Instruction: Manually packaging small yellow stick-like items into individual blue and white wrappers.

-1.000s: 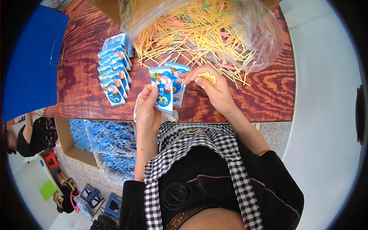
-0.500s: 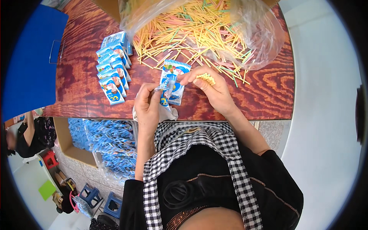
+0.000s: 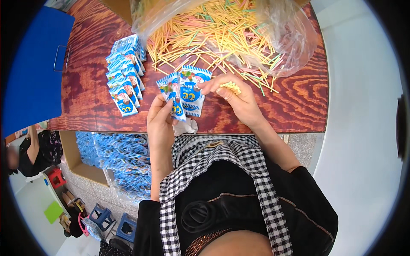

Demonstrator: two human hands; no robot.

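Observation:
A small blue-and-white packet (image 3: pixel 170 87) is pinched by its lower part between the thumb and fingers of my left hand (image 3: pixel 160 117), its printed face up. In my right hand (image 3: pixel 242 102) is a bundle of thin pale-yellow sticks (image 3: pixel 231 87), their ends showing beside the thumb. The right fingertips are at the edge of a second packet (image 3: pixel 195 90) that lies flat on the table. Below my left fingers sits a crumpled white tissue or cloth (image 3: pixel 188 126) at the table's edge.
Yellow, pink and green sticks (image 3: pixel 205 34) spill from a clear plastic bag (image 3: pixel 294 51) across the wood-grain table (image 3: pixel 94 102). Overlapping packets (image 3: pixel 124 100) lie at left, near a blue panel (image 3: pixel 34 64). Below stands a carton (image 3: pixel 81 168) of blue packets. Another person (image 3: pixel 36 149) is at far left.
The packet in my left hand has turned from tilted and foreshortened to face up, and shifted left of the lying packet. The right hand has barely moved and keeps its sticks.

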